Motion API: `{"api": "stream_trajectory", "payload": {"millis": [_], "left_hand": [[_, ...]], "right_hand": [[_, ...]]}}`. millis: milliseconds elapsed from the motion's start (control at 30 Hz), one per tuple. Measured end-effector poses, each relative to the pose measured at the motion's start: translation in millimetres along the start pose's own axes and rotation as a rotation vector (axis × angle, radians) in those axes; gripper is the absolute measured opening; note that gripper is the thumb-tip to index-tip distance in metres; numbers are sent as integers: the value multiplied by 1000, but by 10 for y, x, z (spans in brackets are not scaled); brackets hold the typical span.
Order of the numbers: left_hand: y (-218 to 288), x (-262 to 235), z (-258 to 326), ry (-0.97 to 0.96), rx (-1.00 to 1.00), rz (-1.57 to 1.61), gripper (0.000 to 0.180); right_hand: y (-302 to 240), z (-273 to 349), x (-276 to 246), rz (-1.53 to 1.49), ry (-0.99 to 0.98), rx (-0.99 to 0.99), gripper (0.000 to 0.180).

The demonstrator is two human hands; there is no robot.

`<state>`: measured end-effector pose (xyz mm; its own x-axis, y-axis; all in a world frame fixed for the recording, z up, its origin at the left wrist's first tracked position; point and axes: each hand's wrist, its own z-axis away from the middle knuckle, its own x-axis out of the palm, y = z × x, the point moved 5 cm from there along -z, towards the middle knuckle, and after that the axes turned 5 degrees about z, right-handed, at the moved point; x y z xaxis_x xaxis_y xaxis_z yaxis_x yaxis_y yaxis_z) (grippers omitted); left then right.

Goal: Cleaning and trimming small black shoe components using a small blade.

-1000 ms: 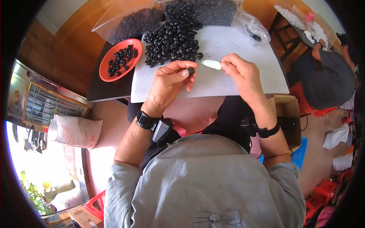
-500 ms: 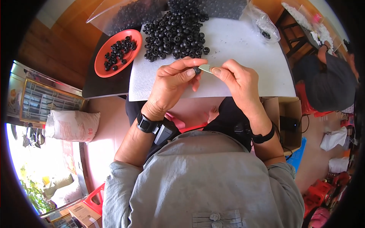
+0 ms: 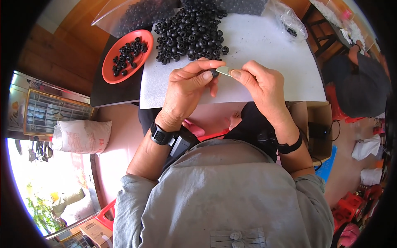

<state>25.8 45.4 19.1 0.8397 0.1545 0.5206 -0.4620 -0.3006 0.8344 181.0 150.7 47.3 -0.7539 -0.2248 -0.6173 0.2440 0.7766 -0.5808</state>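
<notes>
My left hand [image 3: 189, 84] pinches a small black rubber ring [image 3: 214, 73] between thumb and fingers, over the near edge of a white mat [image 3: 264, 45]. My right hand [image 3: 261, 84] grips a small pale blade-like tool [image 3: 224, 71] whose tip touches the ring. A large heap of black rubber rings [image 3: 191, 33] lies on the mat just beyond both hands. An orange oval dish [image 3: 126, 55] with several black rings sits to the left of the heap.
Clear plastic bags [image 3: 132, 14] of black rings lie at the mat's far edge, a smaller bag [image 3: 289, 25] at the right. A seated person [image 3: 359, 82] is at the right. A white sack [image 3: 80, 136] lies on the floor at left; an open cardboard box [image 3: 316, 124] sits at right.
Both hands have come together over the mat's near edge: the tool in my right hand now meets the ring in my left. The view has shifted slightly.
</notes>
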Motion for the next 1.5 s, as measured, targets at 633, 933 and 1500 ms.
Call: {"api": "stream_trajectory", "payload": {"millis": [633, 933, 1500], "left_hand": [[3, 41, 11, -6, -8, -22, 27], [32, 15, 11, -17, 14, -25, 27], [582, -328, 127, 317, 205, -490, 28]], "right_hand": [[23, 74, 11, -78, 118, -35, 33], [1, 35, 35, -53, 84, 6, 30], [10, 88, -73, 109, 142, -112, 25]]}}
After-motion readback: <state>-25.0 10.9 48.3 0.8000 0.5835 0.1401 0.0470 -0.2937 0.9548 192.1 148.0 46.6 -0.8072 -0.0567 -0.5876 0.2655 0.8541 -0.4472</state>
